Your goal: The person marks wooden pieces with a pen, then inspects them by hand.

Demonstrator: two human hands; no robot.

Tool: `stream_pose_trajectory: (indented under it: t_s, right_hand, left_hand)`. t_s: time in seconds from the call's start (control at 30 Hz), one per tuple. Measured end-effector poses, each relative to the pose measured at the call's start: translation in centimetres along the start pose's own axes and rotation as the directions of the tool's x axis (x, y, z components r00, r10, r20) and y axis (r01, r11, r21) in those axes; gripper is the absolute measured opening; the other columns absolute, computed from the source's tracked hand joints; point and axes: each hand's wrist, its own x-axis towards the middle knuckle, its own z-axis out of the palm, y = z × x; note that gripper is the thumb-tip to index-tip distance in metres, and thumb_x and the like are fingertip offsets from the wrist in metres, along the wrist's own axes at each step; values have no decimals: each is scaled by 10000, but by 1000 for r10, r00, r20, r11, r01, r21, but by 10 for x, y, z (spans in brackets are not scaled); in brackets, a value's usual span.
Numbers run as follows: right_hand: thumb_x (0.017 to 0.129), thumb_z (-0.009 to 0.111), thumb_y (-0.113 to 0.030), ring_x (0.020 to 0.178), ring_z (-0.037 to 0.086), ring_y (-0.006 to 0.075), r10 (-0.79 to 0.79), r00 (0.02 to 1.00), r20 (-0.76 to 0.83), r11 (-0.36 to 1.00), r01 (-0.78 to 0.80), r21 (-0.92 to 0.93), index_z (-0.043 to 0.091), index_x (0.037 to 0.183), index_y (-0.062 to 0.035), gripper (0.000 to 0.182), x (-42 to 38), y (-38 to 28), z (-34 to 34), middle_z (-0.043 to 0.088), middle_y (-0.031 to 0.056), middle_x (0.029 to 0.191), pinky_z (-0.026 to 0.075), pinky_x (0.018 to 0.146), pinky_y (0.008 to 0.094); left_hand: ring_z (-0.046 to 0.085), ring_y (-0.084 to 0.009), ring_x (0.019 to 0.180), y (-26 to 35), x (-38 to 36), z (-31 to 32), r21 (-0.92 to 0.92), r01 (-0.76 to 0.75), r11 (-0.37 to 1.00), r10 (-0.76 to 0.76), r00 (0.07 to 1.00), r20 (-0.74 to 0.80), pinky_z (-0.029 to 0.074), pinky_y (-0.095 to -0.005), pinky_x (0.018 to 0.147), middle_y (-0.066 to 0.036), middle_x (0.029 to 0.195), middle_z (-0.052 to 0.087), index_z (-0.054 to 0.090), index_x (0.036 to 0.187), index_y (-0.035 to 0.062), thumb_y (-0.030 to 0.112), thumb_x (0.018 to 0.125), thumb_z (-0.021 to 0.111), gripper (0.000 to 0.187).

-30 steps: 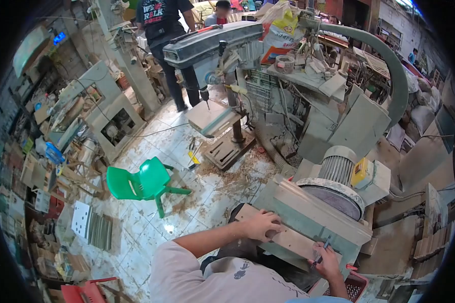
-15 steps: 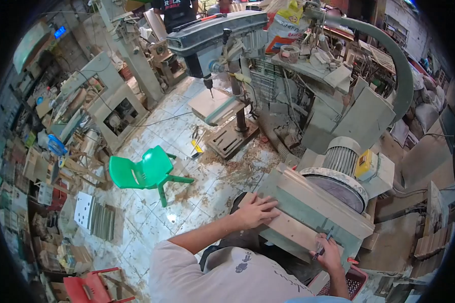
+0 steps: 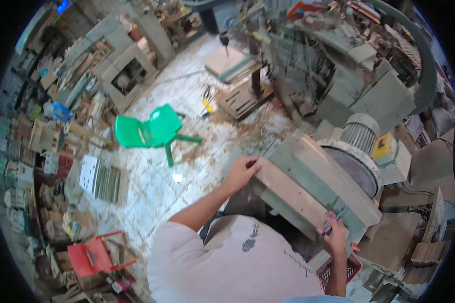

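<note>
A long, pale wooden board lies on the greenish table of a disc sander. My left hand is closed at the board's far-left end, thumb and fingers pinching its edge. Near the board's other end, my right hand is closed round a dark, slim pen or pencil that slants across the fingers. The same hand rests against the board. A second long wooden strip runs along the table between the board and the sanding disc.
A drill press with a wooden block under its bit stands ahead. A green chair and a red chair are on the left. Sawdust covers parts of the tiled floor. A red basket sits below my right forearm.
My left hand has moved from lying flat across the board to gripping its far end. The view has tilted downward. My right hand keeps the pen near the board's near end.
</note>
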Motion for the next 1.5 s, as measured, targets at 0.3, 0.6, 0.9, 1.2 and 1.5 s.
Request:
stream_pose_trajectory:
  t_s: [0.3,0.6,0.9,1.2,1.5]
  right_hand:
    - [694,774,-202,1175,516,396,-40,999,18,999,40,-5,572,1134,-57,506,2,-3,-2,550,194,1280,401,1014,451]
    - [791,711,-301,1329,390,316,-3,994,-110,988,-14,-153,535,1210,-96,498,-23,-7,12,424,113,1437,180,1144,527]
    - [954,563,-307,1072,568,192,638,534,-555,632,48,773,529,1231,-30,393,-79,-24,7,644,116,1105,400,964,355]
    - [1015,442,-264,826,569,132,744,342,-574,590,68,805,568,1170,52,374,-116,-6,23,633,83,933,458,793,279]
    - [1019,431,-260,748,573,124,753,298,-587,572,145,807,629,1044,57,374,-106,11,17,641,82,936,455,707,275]
  left_hand:
    - [634,-144,809,7,2,-6,-155,147,977,-138,988,68,502,-277,757,-93,888,691,654,1074,-43,229,825,695,371]
    - [530,-378,1060,77,-6,42,420,-547,724,464,837,290,409,-443,925,-164,1142,567,586,1096,65,55,750,658,353]
    - [508,-327,1125,154,-51,185,-100,-855,508,625,287,726,396,-439,966,-115,1185,543,579,1109,90,107,731,721,404]
    - [504,-346,1124,157,-78,249,-174,-821,543,534,179,826,407,-463,969,-116,1256,489,578,1119,121,179,694,790,478]
    - [530,-343,1083,146,-82,259,-125,-851,511,559,218,800,451,-445,910,-145,1251,505,621,1061,112,134,675,784,420]
